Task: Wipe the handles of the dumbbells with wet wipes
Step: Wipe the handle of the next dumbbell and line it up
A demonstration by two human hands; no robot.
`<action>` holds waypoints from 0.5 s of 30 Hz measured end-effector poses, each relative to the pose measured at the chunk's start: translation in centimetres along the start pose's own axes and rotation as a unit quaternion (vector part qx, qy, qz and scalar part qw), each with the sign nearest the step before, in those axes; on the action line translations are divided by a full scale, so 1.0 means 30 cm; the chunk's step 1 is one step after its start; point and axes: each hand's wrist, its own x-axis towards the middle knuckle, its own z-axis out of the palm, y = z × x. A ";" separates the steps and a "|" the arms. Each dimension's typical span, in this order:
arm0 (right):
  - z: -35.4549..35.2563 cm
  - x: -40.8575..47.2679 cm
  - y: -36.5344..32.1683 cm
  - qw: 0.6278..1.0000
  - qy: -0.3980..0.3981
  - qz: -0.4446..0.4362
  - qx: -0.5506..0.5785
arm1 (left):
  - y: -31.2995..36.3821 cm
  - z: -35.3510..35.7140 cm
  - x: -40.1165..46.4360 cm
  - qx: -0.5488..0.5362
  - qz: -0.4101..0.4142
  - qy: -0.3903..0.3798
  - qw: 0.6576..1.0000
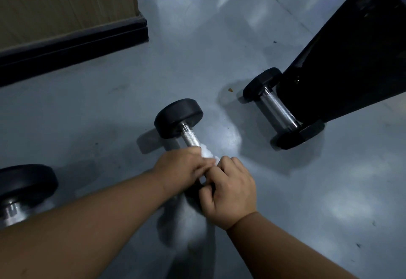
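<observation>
— While both hands sit on the middle dumbbell (179, 122), which step is this?

— Wiping its handle, I'd say. From the head camera, the left hand (183, 167) and right hand (230, 187) are both curled round the bar, pinching a white wet wipe (207, 154) against it. The dumbbell lies on the floor (307, 190).

— Next?

— Probably sliding the wipe toward the bare end near the far weight, then on to the dumbbell at the right (283, 111) and the one at the left edge (22, 188).

— Any containers?

— None visible; no wipe packet shows.
</observation>
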 end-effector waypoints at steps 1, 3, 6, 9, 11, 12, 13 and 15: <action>0.001 0.001 0.004 1.000 0.001 0.005 -0.004 | -0.021 -0.014 0.016 -0.007 -0.005 0.020 1.000; 0.003 -0.001 0.006 1.000 0.005 0.012 -0.008 | -0.073 -0.019 0.039 -0.052 -0.044 0.090 0.994; 0.002 -0.004 0.004 1.000 0.011 0.008 -0.001 | -0.022 0.018 -0.001 -0.009 -0.030 0.101 0.994; -0.002 -0.001 0.004 1.000 0.013 0.004 0.011 | 0.037 0.043 -0.044 0.025 0.030 0.052 0.998; -0.003 0.001 0.005 1.000 0.014 0.003 0.012 | 0.024 0.032 -0.025 0.018 0.049 0.083 0.995; -0.004 0.001 0.005 1.000 0.015 0.005 0.008 | 0.003 0.010 -0.008 -0.003 0.023 0.093 0.995; -0.003 0.000 0.006 1.000 0.014 0.008 0.003 | -0.034 0.002 0.010 -0.021 0.007 0.124 0.992; 0.000 -0.004 0.005 1.000 0.013 0.011 -0.002 | -0.080 -0.002 0.024 -0.056 -0.040 0.181 0.981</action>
